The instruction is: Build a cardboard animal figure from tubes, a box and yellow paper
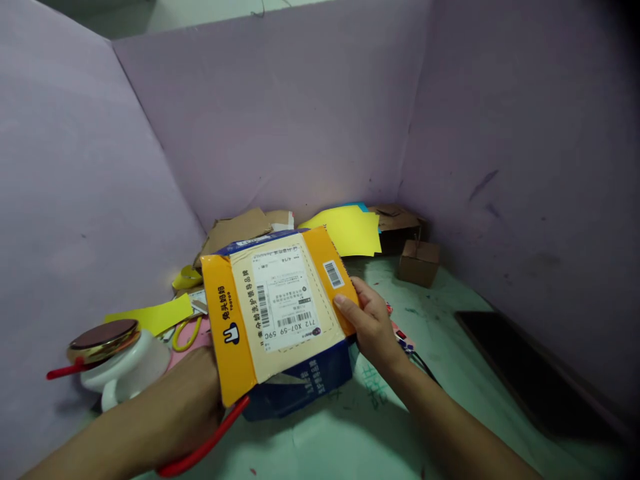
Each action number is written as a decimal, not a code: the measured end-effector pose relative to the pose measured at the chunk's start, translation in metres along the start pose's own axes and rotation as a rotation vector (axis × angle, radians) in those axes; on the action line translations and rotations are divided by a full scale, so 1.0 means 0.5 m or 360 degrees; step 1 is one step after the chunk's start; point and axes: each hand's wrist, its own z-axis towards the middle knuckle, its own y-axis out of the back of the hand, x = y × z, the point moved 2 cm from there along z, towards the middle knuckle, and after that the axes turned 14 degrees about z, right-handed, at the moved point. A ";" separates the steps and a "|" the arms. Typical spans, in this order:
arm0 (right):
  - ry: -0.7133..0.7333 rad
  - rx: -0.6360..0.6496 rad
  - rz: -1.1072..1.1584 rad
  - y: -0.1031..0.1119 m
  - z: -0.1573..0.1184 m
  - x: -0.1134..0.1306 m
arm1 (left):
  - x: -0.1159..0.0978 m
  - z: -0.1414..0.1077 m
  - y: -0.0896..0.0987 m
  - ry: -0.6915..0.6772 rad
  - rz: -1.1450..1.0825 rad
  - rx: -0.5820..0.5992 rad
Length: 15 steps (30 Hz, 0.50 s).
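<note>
A cardboard box (285,307) with orange flaps, a cream face and dark blue sides is held up in the middle of the view, tilted. A white shipping label (284,300) is stuck on its cream face. My right hand (369,320) grips the box's right edge, its thumb on the orange flap near a small barcode. At the box's left side is my left hand (203,380); its fingers are hidden behind the box. A red strip (207,448) sticks out by my left wrist, below the box's lower left corner.
A white mug (127,367) with a shiny dark lid (104,339) stands at left. Yellow scissors handles (187,335) and yellow paper (155,315) lie nearby. Behind are cardboard pieces, a yellow sheet (345,229) and a small brown box (419,261). A dark panel (530,373) lies right. Purple walls surround the table.
</note>
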 end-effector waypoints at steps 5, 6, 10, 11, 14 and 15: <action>-0.0008 -0.0039 -0.0014 0.006 0.006 -0.006 | -0.002 0.008 -0.011 0.0072 0.0161 0.0055; 0.0007 -0.0039 -0.0017 0.008 0.007 -0.008 | 0.000 0.006 -0.017 0.0103 0.0144 0.0057; 0.0042 -0.0036 -0.0008 0.011 0.010 -0.015 | 0.006 -0.001 -0.043 -0.0002 0.0049 0.0102; 0.0044 -0.0043 -0.0001 0.011 0.010 -0.016 | 0.008 -0.001 -0.047 -0.0029 0.0031 0.0105; 0.0041 -0.0068 -0.0001 0.008 0.011 -0.014 | 0.011 0.001 -0.046 -0.0061 0.0023 0.0055; 0.0047 -0.0069 -0.0026 0.007 0.010 -0.012 | 0.012 0.001 -0.042 -0.0083 0.0024 0.0034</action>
